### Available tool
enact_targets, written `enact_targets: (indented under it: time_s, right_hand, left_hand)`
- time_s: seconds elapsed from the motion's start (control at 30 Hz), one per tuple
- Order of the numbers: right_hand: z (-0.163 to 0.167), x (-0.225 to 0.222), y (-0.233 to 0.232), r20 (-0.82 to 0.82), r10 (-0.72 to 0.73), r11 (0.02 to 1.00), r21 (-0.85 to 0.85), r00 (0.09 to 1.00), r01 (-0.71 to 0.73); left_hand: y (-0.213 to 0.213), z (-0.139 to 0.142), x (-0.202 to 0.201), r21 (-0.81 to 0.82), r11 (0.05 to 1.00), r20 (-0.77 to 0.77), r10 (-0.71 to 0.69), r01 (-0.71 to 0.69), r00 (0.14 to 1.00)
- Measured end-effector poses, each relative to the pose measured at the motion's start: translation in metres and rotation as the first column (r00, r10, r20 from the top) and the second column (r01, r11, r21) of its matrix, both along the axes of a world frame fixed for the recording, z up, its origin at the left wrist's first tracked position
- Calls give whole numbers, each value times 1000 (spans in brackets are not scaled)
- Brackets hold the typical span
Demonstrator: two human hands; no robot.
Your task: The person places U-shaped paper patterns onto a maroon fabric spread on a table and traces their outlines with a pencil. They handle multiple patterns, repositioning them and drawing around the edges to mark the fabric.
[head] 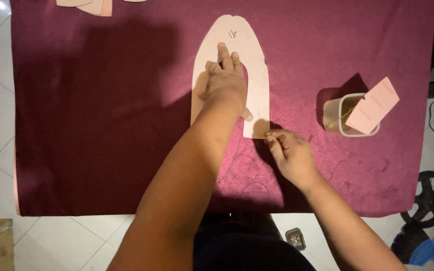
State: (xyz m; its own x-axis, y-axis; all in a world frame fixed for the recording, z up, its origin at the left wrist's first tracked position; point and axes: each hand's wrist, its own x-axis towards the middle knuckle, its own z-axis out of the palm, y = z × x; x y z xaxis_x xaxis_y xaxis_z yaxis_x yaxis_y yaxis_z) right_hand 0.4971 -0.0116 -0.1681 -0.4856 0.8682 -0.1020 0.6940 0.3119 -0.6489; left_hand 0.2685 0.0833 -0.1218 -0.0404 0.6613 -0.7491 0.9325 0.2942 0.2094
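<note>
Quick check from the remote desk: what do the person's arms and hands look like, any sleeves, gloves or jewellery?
Both forearms are bare as far up as the view shows; no sleeve edge shows. The left hand and right hand wear no gloves, and no watch, ring or bracelet can be made out. Dark clothing shows at the bottom edge of the frame.

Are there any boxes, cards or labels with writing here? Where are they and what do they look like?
Pink card: leaning on the small clear tub at the right of the maroon cloth; rectangular, with reddish print.
Tan pattern piece: middle of the cloth under the left hand; arch-shaped, small dark handwritten mark near its top.
</note>
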Motion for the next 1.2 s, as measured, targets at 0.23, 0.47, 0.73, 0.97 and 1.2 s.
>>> enact_targets:
  time_s: [0.23,0.47,0.73,0.97,1.2]
  right_hand:
    - [-3,-12,-1,-55,75,997,37,996,-73]
    - [-1,-16,1,-120,109,994,-15,987,-111]
    - [5,-14,5,-9,181,981,75,983,-180]
    - [5,-10,4,-70,164,986,-23,984,-166]
    - [8,21,8,78,57,997,46,995,-61]
  left_hand:
    - [-1,4,1,14,1000,0,20,-20,1000]
    - [-1,8,0,5,1000,5,9,-9,1000]
    - [-2,9,-1,4,999,-11,-41,41,999]
    - [0,5,-1,1,1000,-9,-11,11,1000]
    - [1,-2,1,-3,1000,-10,-15,15,1000]
